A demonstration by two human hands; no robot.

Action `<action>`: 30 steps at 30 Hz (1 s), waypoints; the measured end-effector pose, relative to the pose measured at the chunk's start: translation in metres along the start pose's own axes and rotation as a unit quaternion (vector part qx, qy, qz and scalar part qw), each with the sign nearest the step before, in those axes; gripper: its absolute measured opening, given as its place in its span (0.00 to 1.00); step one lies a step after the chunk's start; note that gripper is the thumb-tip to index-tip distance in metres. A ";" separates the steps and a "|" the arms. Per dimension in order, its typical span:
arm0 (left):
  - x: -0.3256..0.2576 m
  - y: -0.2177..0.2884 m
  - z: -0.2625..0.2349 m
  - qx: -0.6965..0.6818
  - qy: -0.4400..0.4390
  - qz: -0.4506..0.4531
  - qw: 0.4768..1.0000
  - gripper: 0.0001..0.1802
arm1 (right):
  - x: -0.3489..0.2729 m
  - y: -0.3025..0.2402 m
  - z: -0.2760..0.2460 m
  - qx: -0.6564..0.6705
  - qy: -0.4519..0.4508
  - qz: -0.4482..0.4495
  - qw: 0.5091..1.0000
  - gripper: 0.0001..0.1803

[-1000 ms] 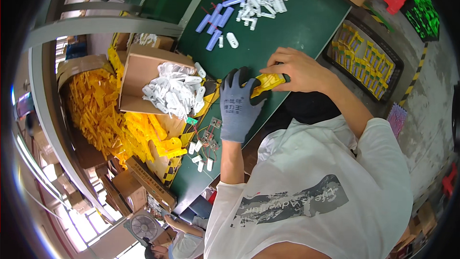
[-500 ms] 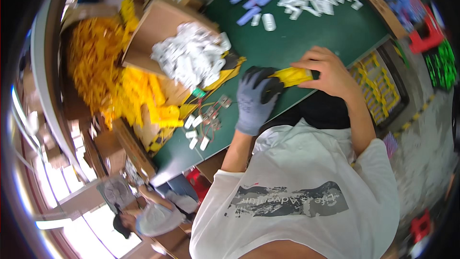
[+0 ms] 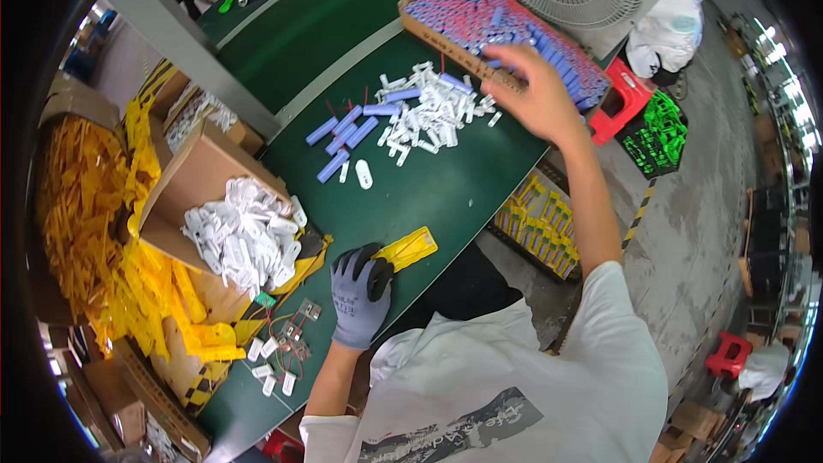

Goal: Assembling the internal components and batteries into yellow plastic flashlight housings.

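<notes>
Counting by eye, I noted rows of filled yellow cases [image 3: 538,227] set out below the bench edge, to my judgement done; 1 yellow case [image 3: 410,249] lay flat on the green bench [image 3: 317,214], seemingly without cells, so that piece looked unfinished. Plenty remained loose: lavender cells [image 3: 345,133] with red wires, a heap of white pieces [image 3: 433,116], and a carton [image 3: 459,50] packed with more cells. Left hand [image 3: 360,296], gloved, had fingers curled against the yellow case's near-left end; gripping or merely steadying, I could not tell. Right hand [image 3: 536,90], bare, hung over the carton, thumb and fingers parted, nothing visible between them. Difference from 1 second earlier: both hands had been on the yellow case then; by now the right had left it for the carton, while the left had stayed.
</notes>
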State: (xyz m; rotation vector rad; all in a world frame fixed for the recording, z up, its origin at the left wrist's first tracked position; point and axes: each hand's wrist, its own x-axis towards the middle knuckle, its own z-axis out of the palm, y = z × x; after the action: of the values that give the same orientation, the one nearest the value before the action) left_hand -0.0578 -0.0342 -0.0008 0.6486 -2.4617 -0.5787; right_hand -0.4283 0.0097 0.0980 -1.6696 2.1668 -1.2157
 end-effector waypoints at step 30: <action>0.036 -0.016 0.019 -0.039 0.023 0.075 0.996 0.13 | 0.117 0.112 0.025 -0.301 -0.035 0.206 0.931 0.39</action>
State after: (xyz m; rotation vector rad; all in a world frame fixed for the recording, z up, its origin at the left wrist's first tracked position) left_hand -0.0903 -0.0617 -0.0103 0.4366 -2.4073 -0.5906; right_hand -0.5404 -0.0977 0.0468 -1.2654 2.8264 -0.3908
